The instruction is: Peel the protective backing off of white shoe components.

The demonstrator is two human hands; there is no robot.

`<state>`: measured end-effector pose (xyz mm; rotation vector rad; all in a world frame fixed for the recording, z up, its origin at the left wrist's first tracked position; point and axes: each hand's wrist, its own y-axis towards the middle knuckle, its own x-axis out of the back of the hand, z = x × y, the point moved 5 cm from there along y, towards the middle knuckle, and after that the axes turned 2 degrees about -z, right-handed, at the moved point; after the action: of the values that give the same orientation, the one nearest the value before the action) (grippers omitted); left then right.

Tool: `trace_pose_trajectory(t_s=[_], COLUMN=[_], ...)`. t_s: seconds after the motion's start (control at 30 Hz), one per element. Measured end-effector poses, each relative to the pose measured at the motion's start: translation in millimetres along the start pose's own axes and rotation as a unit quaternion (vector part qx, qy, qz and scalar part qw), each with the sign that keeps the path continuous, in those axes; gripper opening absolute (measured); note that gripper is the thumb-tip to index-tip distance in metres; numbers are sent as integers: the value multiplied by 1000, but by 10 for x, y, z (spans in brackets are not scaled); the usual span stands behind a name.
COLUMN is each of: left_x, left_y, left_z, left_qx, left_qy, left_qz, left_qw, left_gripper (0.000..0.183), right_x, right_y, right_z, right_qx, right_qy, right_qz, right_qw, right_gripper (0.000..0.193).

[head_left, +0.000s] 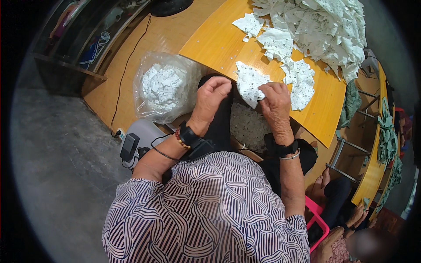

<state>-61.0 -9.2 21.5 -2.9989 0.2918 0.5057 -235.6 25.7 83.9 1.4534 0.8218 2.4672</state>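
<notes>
My right hand (277,101) pinches the lower right corner of a white fabric scrap (251,82) with dark speckles. The scrap hangs over the near edge of the yellow table (322,125). To its left, clear of the fabric, my left hand (211,97) is closed with thumb and fingertips together; anything between them is too small to make out. Other speckled scraps (299,83) lie flat beyond my right hand, and another scrap (276,43) sits farther back. A big heap of the same fabric (324,30) rises at the far right of the table.
A clear plastic bag (147,105) full of white scraps stands on the floor to the left. A black cable (124,74) runs past it to a power strip (118,133). At the right, a person (342,219) sits by a second table (372,175) bearing green cloth.
</notes>
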Motion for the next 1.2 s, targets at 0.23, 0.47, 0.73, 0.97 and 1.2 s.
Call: trace_pose_trajectory(t_s=[0.23,0.47,0.73,0.97,1.2], left_x=[-422,-483,-562,-660,-581], left_y=[-309,-25,-243,-281,-304], left_z=[781,765,682,693,773], left_qx=[321,271,309,338,361], left_qy=[-388,-300,-270,-333,-268], left_qz=[119,120,190,215,203], left_qw=[856,907,892,854,870], left_gripper=[47,34,35,35,36], right_x=[139,81,-127,-261,-233], right_y=[-198,-639,-1101,-1091,-1124], right_z=[111,122,-509,-421,-513], right_qx=[-18,0,-406,-397,-417], right_qy=[77,70,486,654,701], right_qz=[8,141,129,87,-2], right_qw=[997,987,763,638,578], right_gripper=[33,23,41,23,15])
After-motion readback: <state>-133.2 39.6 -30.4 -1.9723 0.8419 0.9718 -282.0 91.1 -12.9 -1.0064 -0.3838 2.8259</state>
